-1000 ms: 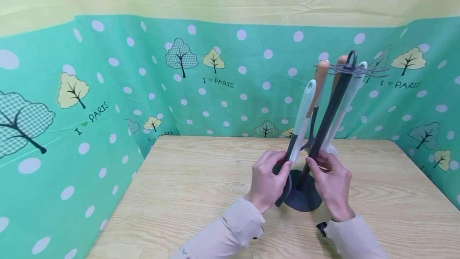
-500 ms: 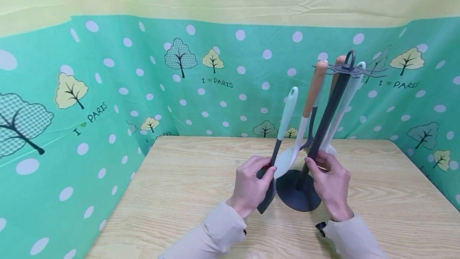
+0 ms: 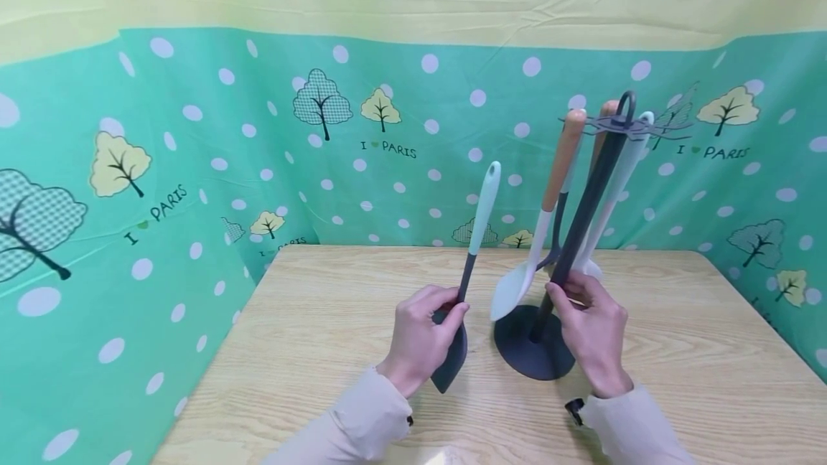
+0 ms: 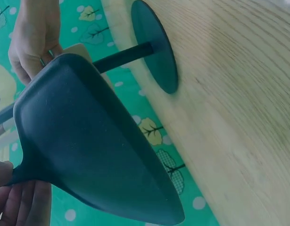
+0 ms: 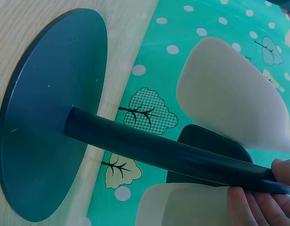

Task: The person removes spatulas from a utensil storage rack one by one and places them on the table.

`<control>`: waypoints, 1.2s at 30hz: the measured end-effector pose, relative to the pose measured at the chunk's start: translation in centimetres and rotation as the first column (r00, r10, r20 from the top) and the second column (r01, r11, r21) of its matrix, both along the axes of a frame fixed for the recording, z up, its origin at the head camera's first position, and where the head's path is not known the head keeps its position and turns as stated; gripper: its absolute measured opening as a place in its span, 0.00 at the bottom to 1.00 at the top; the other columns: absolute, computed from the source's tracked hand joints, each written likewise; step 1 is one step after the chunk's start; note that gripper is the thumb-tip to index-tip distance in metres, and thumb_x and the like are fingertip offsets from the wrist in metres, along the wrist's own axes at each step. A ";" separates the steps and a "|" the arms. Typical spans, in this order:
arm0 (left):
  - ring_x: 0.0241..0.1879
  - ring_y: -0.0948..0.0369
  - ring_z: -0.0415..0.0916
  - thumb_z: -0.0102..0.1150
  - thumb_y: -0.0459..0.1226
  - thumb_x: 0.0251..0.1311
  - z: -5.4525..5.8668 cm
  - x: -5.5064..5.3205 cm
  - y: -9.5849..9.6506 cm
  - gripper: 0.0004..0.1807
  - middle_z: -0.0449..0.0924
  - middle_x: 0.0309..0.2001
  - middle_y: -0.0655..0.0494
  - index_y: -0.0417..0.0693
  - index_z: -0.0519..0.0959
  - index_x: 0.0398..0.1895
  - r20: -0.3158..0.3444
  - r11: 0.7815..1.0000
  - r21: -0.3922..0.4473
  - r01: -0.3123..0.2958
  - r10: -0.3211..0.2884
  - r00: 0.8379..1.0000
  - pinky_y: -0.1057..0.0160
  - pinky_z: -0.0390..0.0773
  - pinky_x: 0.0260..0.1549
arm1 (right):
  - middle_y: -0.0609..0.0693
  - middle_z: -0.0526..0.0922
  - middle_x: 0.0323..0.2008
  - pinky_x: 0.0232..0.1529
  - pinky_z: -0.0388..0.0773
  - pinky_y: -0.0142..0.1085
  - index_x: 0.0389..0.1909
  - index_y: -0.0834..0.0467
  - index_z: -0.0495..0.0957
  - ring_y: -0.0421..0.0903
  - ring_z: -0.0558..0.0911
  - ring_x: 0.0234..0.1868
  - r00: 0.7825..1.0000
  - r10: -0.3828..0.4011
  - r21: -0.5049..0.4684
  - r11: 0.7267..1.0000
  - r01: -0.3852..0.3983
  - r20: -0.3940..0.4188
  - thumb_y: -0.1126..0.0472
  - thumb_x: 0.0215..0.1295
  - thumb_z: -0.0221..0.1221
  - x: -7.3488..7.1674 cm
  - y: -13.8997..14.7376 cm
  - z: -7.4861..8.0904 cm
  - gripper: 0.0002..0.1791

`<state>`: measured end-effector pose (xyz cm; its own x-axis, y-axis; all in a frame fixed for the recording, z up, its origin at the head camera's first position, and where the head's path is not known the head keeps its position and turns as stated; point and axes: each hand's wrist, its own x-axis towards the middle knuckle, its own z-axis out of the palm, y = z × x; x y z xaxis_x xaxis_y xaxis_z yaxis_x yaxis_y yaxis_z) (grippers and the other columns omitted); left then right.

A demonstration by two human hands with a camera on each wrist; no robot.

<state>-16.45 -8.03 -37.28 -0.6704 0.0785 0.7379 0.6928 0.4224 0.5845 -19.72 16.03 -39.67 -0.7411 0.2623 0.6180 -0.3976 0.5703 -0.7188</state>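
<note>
**To the left of the rack point(image 3: 588, 214), a spatula point(image 3: 468, 271) in a pinch**

At the spatula's neck, where blade meets shaft, the fingers point(image 4: 29, 202) and thumb of the left hand point(image 3: 420, 336) pinch it, set narrow around the thin stem. Gripping so low likely gives control over the broad end. The right hand point(image 3: 597, 329) grips the rack's pole well below the hooks point(image 3: 623, 123), thumb on one side and fingers on the other; this probably steadies the tall stand, loaded near its top.

The spatula is apart from the rack, handle up and leaning toward it, blade down; whether the blade's lowest corner meets the tabletop point(image 3: 336, 321) cannot be told. Its handle is pale mint with a hole at the end, its shaft dark, and its blade point(image 4: 88, 136) dark, wide and smooth, with a bevelled border along one side.

Farther out, the rack's round dark base point(image 3: 523, 354) sits flat on the tabletop. Around the pole are a pale turner point(image 3: 549, 205) with an orange-brown handle, a dark utensil point(image 3: 558, 224), a second orange-brown handle point(image 3: 602, 136) and a white utensil point(image 3: 617, 189) with a mint handle, all handle-up, presumably hung from their ends. Behind is a green cloth point(image 3: 400, 163) with dots and trees.
</note>
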 end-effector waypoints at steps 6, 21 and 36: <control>0.30 0.67 0.79 0.68 0.29 0.53 -0.2 0.2 -1.4 0.06 0.83 0.31 0.56 0.42 0.85 0.35 -0.008 0.999 -0.026 -0.032 0.031 0.999 0.67 0.82 0.30 | 0.53 0.85 0.34 0.36 0.74 0.16 0.43 0.61 0.81 0.23 0.79 0.33 1.000 0.023 -0.007 1.000 -0.024 -0.012 0.65 0.57 0.67 -0.1 0.1 -0.1 0.13; 0.27 0.71 0.78 0.69 0.28 0.51 -1.0 1.1 -5.4 0.06 0.83 0.29 0.60 0.44 0.85 0.33 0.060 0.988 -0.108 -0.113 0.120 0.991 0.75 0.79 0.29 | 0.51 0.85 0.35 0.36 0.74 0.17 0.44 0.60 0.80 0.25 0.79 0.33 1.000 0.029 -0.010 1.000 -0.029 -0.004 0.64 0.57 0.67 0.0 0.1 -0.1 0.14; 0.25 0.71 0.77 0.70 0.28 0.50 -1.0 1.7 -9.5 0.05 0.83 0.27 0.59 0.43 0.86 0.31 0.150 0.959 -0.190 -0.209 0.238 0.960 0.74 0.79 0.27 | 0.53 0.85 0.35 0.37 0.74 0.17 0.44 0.60 0.81 0.25 0.79 0.33 1.000 0.028 -0.018 0.999 -0.028 0.008 0.64 0.57 0.67 -0.1 0.0 -0.1 0.13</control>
<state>-14.75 -17.48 -38.29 -0.7990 0.0270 0.6007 0.4663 0.6587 0.5906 -19.80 16.05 -39.78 -0.7533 0.2526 0.6072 -0.4072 0.5459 -0.7323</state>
